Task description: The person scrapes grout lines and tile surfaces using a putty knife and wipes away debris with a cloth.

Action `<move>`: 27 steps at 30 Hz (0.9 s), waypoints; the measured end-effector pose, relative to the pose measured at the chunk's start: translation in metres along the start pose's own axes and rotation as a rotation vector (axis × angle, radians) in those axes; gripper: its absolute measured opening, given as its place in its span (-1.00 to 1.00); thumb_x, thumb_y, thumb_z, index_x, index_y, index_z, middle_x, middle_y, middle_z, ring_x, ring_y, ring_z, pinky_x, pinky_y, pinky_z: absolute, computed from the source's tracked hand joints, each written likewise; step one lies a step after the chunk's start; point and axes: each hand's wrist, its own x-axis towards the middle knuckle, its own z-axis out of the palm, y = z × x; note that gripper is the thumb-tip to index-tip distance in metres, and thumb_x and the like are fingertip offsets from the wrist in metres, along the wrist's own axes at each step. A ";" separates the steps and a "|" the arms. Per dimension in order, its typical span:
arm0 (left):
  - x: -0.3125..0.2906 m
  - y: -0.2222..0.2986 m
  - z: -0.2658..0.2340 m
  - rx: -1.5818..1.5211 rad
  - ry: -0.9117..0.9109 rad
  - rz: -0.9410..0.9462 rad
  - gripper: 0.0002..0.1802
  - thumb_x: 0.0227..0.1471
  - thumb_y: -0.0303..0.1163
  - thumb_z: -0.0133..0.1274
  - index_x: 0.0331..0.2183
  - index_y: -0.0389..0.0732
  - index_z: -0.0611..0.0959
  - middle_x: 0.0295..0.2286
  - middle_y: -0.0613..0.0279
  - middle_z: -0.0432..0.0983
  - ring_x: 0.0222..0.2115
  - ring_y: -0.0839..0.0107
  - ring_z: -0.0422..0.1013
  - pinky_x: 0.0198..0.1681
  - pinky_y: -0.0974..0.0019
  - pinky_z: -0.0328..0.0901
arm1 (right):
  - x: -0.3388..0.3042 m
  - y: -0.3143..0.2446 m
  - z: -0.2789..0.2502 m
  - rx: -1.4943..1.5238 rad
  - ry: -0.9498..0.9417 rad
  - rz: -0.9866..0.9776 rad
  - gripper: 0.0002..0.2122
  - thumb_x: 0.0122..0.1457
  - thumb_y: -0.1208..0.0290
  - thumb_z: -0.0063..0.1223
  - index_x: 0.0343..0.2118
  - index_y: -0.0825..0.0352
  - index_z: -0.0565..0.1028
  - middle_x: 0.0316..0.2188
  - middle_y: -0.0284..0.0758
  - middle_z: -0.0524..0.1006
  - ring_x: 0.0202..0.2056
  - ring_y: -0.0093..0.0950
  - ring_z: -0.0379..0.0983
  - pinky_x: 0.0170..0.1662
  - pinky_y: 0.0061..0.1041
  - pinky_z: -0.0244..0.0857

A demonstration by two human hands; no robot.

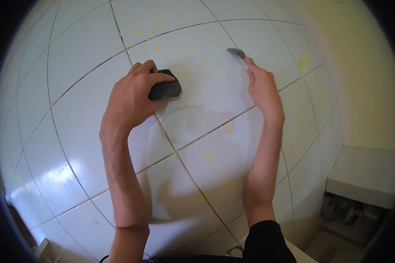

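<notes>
White glazed tiles (92,101) make a large shiny surface, which fills most of the view and seems bent near the rim; thin, dark joints (175,152) cross it at a slant, and yellow stains (207,157) are scattered on it, many of them above the hands and some between the forearms; a bright reflection lies at the lower left, and a soft shadow spreads between the arms. At the right, a pale yellow wall (364,83) meets the tiles, and below it stands a tiled ledge (360,173) with a straight edge; under this ledge is a dim hollow, with some shiny, rounded objects (353,215) in it; whether they are containers, and what they may hold, I cannot tell.

Against the tiles, left of the upper middle, is the dark block (165,90), nearly black, with a rough-looking face and rounded corners; the left hand (134,94) is clamped on it and covers its left side. The right hand (264,87) is closed around the handle of a metal tool (237,53), whose grey, smooth head narrows to a tip and points to the upper left; the two hands are well apart, with bare tile between them; a black sleeve (267,239) covers the right upper arm.
</notes>
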 end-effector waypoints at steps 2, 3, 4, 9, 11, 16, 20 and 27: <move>-0.001 0.000 -0.001 0.009 -0.009 -0.007 -0.46 -0.22 -0.65 0.27 -0.13 0.03 0.78 -0.22 0.30 0.56 -0.13 0.26 0.51 -0.14 0.16 0.50 | -0.004 0.004 -0.004 0.032 0.052 -0.138 -0.63 0.41 0.54 -0.11 0.25 0.35 0.43 -0.14 0.11 0.63 -0.11 -0.05 0.63 -0.03 -0.29 0.46; 0.000 0.001 0.001 -0.001 -0.010 -0.005 -0.46 -0.22 -0.65 0.27 -0.13 0.03 0.78 -0.22 0.30 0.56 -0.13 0.26 0.51 -0.14 0.16 0.50 | -0.003 0.004 -0.002 0.022 0.052 -0.134 -0.63 0.41 0.54 -0.11 0.25 0.35 0.43 -0.14 0.11 0.63 -0.11 -0.05 0.63 -0.03 -0.29 0.46; 0.001 0.002 0.002 -0.006 -0.017 -0.006 -0.46 -0.22 -0.65 0.27 -0.13 0.03 0.78 -0.22 0.30 0.56 -0.14 0.26 0.51 -0.14 0.16 0.50 | -0.001 0.003 0.003 0.005 0.067 -0.138 -0.62 0.39 0.55 -0.13 0.25 0.37 0.42 -0.13 0.11 0.62 -0.10 -0.03 0.61 -0.03 -0.22 0.47; -0.006 0.004 0.010 -0.038 -0.011 -0.019 -0.46 -0.22 -0.66 0.26 -0.14 0.03 0.78 -0.23 0.30 0.55 -0.15 0.25 0.51 -0.14 0.16 0.50 | -0.007 0.004 -0.001 0.008 0.021 -0.128 -0.61 0.38 0.56 -0.16 0.25 0.38 0.41 -0.13 0.12 0.61 -0.10 0.02 0.58 -0.04 -0.13 0.47; -0.003 0.003 0.007 -0.016 -0.009 -0.006 -0.46 -0.23 -0.66 0.26 -0.14 0.03 0.78 -0.23 0.30 0.56 -0.15 0.25 0.51 -0.14 0.16 0.50 | -0.003 -0.001 0.001 -0.015 0.036 -0.112 -0.61 0.38 0.56 -0.17 0.25 0.36 0.42 -0.10 0.11 0.60 -0.08 0.00 0.59 -0.03 -0.14 0.47; -0.003 0.003 0.004 -0.016 -0.005 -0.011 -0.45 -0.23 -0.66 0.26 -0.13 0.03 0.78 -0.23 0.30 0.56 -0.15 0.25 0.51 -0.14 0.16 0.51 | -0.004 -0.001 0.000 0.000 0.028 -0.097 -0.61 0.38 0.57 -0.18 0.25 0.36 0.42 -0.09 0.11 0.60 -0.08 0.00 0.59 -0.04 -0.15 0.47; -0.002 0.001 0.004 -0.019 0.003 -0.002 -0.45 -0.24 -0.66 0.26 -0.14 0.02 0.78 -0.23 0.30 0.56 -0.16 0.24 0.52 -0.14 0.16 0.51 | -0.004 -0.010 0.002 -0.043 0.020 -0.061 -0.60 0.37 0.60 -0.18 0.24 0.37 0.43 -0.08 0.09 0.61 -0.07 -0.04 0.60 -0.02 -0.18 0.49; -0.002 -0.001 0.001 -0.006 0.010 -0.005 -0.45 -0.25 -0.67 0.26 -0.14 0.02 0.78 -0.22 0.29 0.56 -0.18 0.23 0.53 -0.15 0.16 0.52 | -0.002 -0.009 0.004 -0.038 0.008 -0.003 -0.59 0.35 0.63 -0.19 0.24 0.41 0.42 -0.09 0.06 0.62 -0.07 -0.06 0.61 -0.03 -0.19 0.50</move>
